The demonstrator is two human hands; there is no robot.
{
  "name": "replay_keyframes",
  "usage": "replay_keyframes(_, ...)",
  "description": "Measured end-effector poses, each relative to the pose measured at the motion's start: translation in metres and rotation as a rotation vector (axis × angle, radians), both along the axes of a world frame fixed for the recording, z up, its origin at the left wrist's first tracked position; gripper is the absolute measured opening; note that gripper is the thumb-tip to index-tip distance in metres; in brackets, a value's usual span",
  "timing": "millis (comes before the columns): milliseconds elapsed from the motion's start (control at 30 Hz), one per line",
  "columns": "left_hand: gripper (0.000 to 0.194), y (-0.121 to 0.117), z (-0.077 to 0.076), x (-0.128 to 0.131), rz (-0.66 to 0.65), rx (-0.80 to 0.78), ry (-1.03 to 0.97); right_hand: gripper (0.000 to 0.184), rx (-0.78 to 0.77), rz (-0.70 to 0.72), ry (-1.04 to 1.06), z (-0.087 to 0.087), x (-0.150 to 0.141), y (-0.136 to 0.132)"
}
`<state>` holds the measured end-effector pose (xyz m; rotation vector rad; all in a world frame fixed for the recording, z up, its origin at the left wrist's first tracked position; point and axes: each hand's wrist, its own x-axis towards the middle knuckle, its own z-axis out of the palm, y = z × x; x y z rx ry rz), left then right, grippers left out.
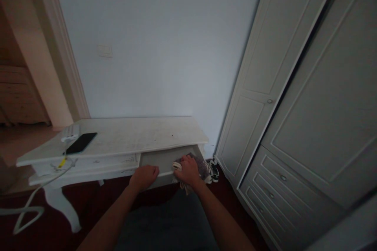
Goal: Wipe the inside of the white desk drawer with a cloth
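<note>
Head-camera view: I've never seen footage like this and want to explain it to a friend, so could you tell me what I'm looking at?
There is no machine here, only a person's two bare hands. The single picture comes from a camera worn on the head, looking forward and down.

In front stands a white table against the wall, with its right-hand drawer pulled open. On the table's left part lie a dark-screened smartphone and what looks like a white power strip; a white cable loops below that end.

The right hand holds a patterned cloth at the drawer's front edge. The left hand is curled at that edge too; whether it grips is hard to tell.
</note>
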<state>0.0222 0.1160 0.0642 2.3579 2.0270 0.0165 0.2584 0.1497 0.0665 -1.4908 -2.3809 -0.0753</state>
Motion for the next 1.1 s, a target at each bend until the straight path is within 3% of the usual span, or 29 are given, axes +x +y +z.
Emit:
replay_keyframes(467, 0.059, -0.002, 0.002, -0.001, -0.001, -0.019, 0.013, 0.039, -0.033, 0.124, 0.02, -0.005, -0.057, -0.01)
replay_keyframes(600, 0.059, -0.005, 0.006, 0.001, 0.0, -0.02, 0.013, 0.032, -0.059, 0.108, 0.03, -0.001, -0.044, -0.007)
replay_keyframes(867, 0.063, -0.005, 0.006, 0.002, 0.026, -0.013, -0.051, 0.024, -0.059, -0.097, 0.022, 0.007, 0.041, 0.015)
replay_keyframes(967, 0.061, -0.004, 0.007, 0.003, 0.036, -0.015, -0.069, 0.025, -0.045, -0.088, 0.005, 0.007, 0.039, 0.009)
replay_keyframes(1100, 0.06, -0.004, 0.008, 0.004, 0.038, -0.028, -0.071, 0.03, -0.037, -0.009, 0.008, 0.002, -0.002, -0.005)
